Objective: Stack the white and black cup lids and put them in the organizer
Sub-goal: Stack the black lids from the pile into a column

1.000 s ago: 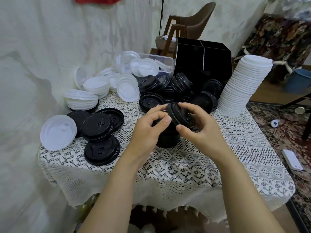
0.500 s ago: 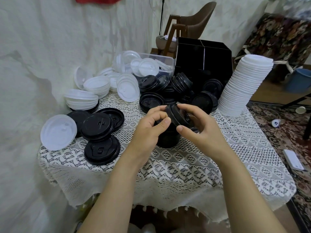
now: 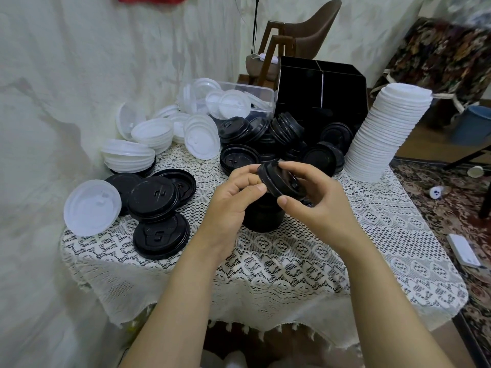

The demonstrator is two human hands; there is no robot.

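Both hands hold a tilted black lid (image 3: 279,181) above a short stack of black lids (image 3: 263,216) at the table's middle. My left hand (image 3: 233,200) pinches the lid's left rim and my right hand (image 3: 316,197) grips its right side. Loose black lids (image 3: 154,200) lie at the left, and a heap of black lids (image 3: 281,134) sits behind. White lids (image 3: 132,155) pile at the back left. A tall leaning stack of white lids (image 3: 385,134) stands at the right. The black organizer (image 3: 318,86) is at the back.
A clear plastic tub (image 3: 255,99) with white lids sits left of the organizer. The round table wears a lace cloth (image 3: 292,266). A wall is close on the left. A wooden chair (image 3: 300,35) stands behind, a blue bucket (image 3: 473,123) and a patterned rug at the right.
The black lid has been turned a little in both hands and shifted slightly left; the fingers have re-gripped its rim. Nothing else on the table has moved.
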